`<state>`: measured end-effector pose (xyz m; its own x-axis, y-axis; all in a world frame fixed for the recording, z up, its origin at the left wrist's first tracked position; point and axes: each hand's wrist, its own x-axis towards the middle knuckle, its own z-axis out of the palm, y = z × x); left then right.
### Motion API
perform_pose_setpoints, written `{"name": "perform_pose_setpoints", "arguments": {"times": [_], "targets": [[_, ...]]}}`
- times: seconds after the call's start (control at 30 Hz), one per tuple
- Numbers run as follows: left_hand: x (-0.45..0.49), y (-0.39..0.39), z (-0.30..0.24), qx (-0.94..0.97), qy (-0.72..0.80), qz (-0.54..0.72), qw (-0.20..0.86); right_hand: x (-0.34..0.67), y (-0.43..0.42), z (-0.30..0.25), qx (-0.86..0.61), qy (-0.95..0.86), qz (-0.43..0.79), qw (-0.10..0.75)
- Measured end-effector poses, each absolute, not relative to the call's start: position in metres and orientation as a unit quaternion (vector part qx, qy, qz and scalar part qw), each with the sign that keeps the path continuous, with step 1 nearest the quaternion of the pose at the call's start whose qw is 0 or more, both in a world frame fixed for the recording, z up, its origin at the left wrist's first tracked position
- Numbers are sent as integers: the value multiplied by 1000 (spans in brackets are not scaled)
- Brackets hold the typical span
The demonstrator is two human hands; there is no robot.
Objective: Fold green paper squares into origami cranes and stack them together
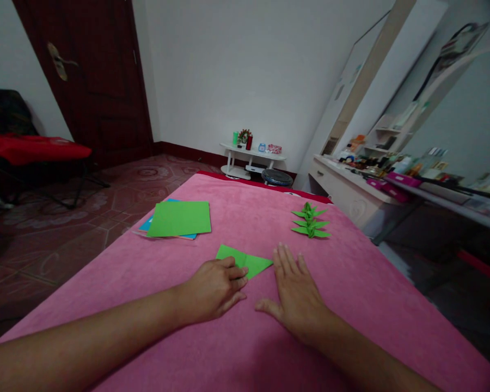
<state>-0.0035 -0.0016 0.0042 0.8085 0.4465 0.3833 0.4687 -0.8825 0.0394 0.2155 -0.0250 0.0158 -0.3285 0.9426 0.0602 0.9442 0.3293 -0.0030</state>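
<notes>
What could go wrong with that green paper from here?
The left hand presses the folded green paper against a plush-looking pink cloth, so creases might come out uneven. The right hand lies flat by the paper's pointed corner; a sideways nudge could bend it.

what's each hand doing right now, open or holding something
Left hand: fingers curled on the folded green paper; whether it grips cannot be told.
Right hand: open, fingers extended beside the paper's right tip.
</notes>
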Motion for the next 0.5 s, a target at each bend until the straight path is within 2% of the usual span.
{"name": "perform_pose_setpoints", "arguments": {"times": [0.13,0.27,0.5], "targets": [[-2,-1,3,-953,-248,-172,42,191,-34,10,-461,-883,80,43],[-4,-1,-1,-957,-236,-161,46,189,-33,10,-464,-875,136,24],[-16,-11,-6,-955,-215,-201,24,193,-31,16,-470,-871,143,10]]}}
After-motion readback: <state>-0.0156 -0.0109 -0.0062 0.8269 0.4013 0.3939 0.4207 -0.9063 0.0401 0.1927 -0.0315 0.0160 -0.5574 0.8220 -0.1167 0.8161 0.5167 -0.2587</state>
